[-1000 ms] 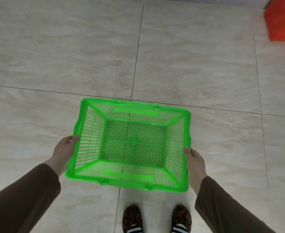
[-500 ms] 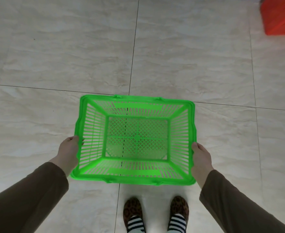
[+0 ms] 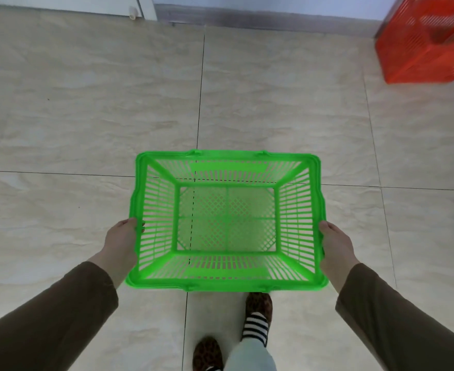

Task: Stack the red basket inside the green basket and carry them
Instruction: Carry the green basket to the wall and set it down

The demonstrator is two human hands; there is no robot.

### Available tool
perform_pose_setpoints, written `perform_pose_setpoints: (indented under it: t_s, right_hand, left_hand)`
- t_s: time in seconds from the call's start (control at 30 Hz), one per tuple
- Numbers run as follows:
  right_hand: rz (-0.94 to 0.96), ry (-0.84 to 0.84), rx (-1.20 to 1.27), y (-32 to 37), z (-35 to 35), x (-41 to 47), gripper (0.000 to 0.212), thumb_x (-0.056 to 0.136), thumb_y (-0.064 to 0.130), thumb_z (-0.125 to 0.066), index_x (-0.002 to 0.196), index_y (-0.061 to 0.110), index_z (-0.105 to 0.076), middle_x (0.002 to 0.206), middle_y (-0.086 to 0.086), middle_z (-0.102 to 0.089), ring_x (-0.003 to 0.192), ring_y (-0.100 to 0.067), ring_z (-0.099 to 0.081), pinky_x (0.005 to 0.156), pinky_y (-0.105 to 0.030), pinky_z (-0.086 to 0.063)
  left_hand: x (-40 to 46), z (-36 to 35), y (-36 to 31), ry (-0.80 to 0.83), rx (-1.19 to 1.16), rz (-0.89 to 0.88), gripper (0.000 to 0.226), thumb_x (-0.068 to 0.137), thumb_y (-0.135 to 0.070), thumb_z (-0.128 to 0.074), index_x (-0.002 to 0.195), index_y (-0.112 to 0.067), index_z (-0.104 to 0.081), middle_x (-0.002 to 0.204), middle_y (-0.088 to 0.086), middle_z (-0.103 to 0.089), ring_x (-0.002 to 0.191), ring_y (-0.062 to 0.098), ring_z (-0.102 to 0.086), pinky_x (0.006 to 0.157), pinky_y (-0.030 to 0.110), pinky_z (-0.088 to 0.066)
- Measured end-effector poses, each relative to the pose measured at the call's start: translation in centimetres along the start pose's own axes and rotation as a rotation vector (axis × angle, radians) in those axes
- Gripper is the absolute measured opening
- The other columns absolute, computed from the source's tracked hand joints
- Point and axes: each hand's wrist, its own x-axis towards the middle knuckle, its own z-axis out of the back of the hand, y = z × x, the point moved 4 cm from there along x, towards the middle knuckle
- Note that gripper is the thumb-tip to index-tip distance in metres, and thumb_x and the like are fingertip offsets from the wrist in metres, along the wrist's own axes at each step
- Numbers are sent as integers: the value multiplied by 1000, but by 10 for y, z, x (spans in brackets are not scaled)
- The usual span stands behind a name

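An empty green basket (image 3: 156, 220) with slatted walls hangs level above the tiled floor in the middle of the view. My left hand (image 3: 121, 241) grips its left rim and my right hand (image 3: 334, 242) grips its right rim. The red basket (image 3: 424, 46) stands on the floor at the far right, partly cut off by the frame edge and blurred, well apart from the green one.
The floor is pale tile with dark grout lines (image 3: 200, 103). A grey skirting and wall base (image 3: 247, 18) run along the far edge. My feet in patterned slippers (image 3: 258, 306) are below the basket, the right one forward.
The view has advanced toward the wall, and the red basket looks larger and nearer. The green basket has levelled out in my hands. My right foot has stepped forward.
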Motion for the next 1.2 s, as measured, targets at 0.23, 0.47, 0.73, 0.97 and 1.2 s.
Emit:
perform_pose_setpoints:
  t_s: [0.23,0.47,0.73,0.97,1.2]
  right_hand:
    - [-88,-25,52,42,-15,22,30,102,24,-62,128,10,-67,117,-15,-73,87,-32,-71,95,-52,-57]
    - [-140,-24,104,91,-32,53,28,102,23,-60,123,4,-65,104,-17,-74,82,-31,-72,74,-43,-59]
    - [-151,-12,120,151,-56,72,27,104,23,-60,123,4,-65,90,-12,-71,67,-29,-72,62,-38,-54]
    - [-148,-27,174,191,-88,82,33,106,19,-57,133,2,-61,88,-11,-67,73,-27,-65,64,-39,-54]
    - [-133,-72,180,231,-120,93,37,106,20,-57,136,-1,-60,89,-11,-68,73,-26,-66,63,-37,-53]
  left_hand:
    - [6,-40,-39,13,-25,46,19,110,-16,-45,116,-2,-57,86,14,-57,72,28,-57,62,37,-47]
    - [23,-84,-85,-7,32,65,31,109,-20,-48,125,3,-61,87,13,-59,73,28,-57,73,37,-51]
    - [34,-134,-145,18,33,74,29,110,-22,-45,123,-2,-62,86,14,-60,71,29,-59,61,38,-48]
    - [50,-166,-198,36,50,49,25,111,-20,-43,114,-3,-61,84,13,-57,67,28,-58,58,37,-45]
    - [82,-191,-244,76,72,68,32,110,-21,-45,126,1,-61,87,15,-59,72,30,-59,60,37,-48]
